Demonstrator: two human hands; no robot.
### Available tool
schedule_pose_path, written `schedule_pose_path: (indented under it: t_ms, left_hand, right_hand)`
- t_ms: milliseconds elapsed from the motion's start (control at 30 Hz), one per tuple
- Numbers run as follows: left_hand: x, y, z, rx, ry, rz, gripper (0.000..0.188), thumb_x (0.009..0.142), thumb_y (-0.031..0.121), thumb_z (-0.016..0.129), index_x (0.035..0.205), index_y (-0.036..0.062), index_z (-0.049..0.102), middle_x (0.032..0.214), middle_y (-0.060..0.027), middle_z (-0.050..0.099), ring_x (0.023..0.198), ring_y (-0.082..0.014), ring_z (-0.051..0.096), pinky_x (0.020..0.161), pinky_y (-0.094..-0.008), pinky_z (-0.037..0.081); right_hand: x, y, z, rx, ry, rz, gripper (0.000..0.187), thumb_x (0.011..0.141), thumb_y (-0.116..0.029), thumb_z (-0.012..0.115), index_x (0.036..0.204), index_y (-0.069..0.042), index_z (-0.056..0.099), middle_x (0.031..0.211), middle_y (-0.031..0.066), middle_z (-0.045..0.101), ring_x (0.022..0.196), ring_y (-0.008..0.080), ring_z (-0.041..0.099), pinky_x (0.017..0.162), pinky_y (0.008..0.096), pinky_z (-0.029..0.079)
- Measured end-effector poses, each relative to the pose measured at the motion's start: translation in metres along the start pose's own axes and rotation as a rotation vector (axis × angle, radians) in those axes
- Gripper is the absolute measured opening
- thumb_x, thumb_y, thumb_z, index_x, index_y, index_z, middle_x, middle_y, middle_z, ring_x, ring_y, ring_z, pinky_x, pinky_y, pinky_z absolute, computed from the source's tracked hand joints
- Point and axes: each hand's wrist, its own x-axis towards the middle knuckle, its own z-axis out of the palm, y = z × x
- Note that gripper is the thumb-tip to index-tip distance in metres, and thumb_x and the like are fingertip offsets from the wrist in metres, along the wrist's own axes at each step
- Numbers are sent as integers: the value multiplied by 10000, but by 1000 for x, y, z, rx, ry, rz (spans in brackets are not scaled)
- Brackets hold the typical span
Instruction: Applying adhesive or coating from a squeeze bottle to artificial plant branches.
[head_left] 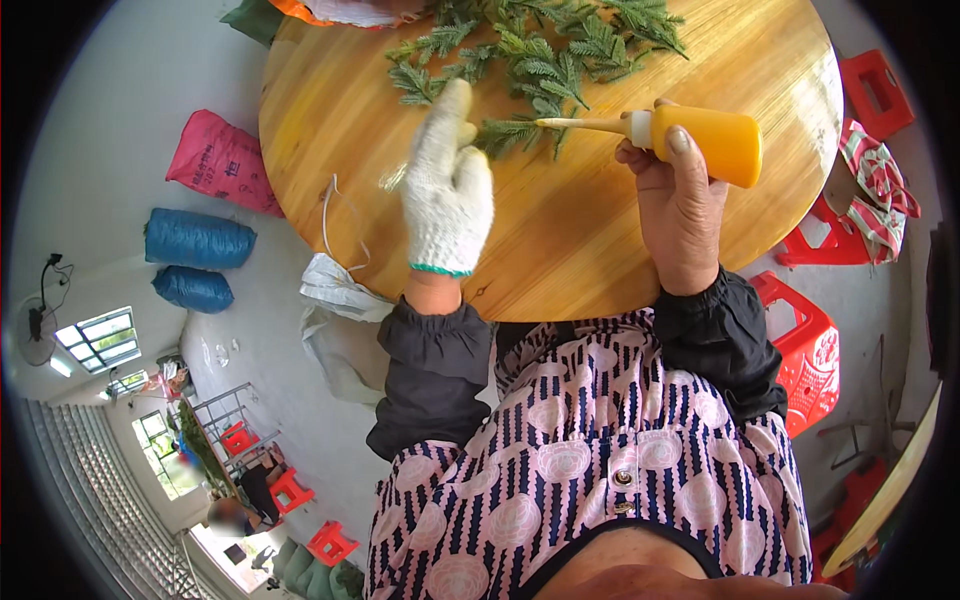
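My left hand point(448, 195), in a white knitted glove with a green cuff edge, is closed at the fingertips on a small green artificial fir sprig point(505, 136). The sprig points right from the glove; its gripped end is hidden. My bare right hand point(682, 195) is wrapped round a yellow-orange squeeze bottle point(708, 145) with a white collar and a long pale nozzle. Tilted on its side, the bottle has its nozzle tip at the sprig's upper edge; whether they touch I cannot tell. Beyond both hands lies a loose pile of fir sprigs point(545, 58).
The round wooden table point(370, 130) carries a white strap point(328, 215) and an orange-and-white bag point(350, 8). A pink sack point(222, 160) and blue sacks point(200, 238) lie left. Red stools point(800, 350) stand right. Another person point(230, 515) is far off, lower left.
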Motion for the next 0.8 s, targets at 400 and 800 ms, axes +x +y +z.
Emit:
schedule_pose_path:
  t_ms: [400, 800]
  left_hand:
    - [108, -94, -8, 317, 150, -479, 586, 862, 102, 687, 1425, -17, 578, 1235, -200, 698, 1082, -256, 686, 946, -348, 531]
    - [-69, 32, -18, -410, 324, -763, 542, 967, 47, 591, 1502, 29, 506, 1174, -116, 679, 735, -149, 663, 643, -283, 590]
  right_hand:
    - [0, 0, -3, -15, -11, 72, 390, 956, -166, 754, 1274, 10, 612, 1076, 120, 703, 909, 208, 690, 801, 365, 572]
    - [-4, -4, 1, -28, -107, 82, 358, 979, -145, 705, 1277, 24, 601, 1123, 136, 675, 928, 238, 672, 834, 395, 568]
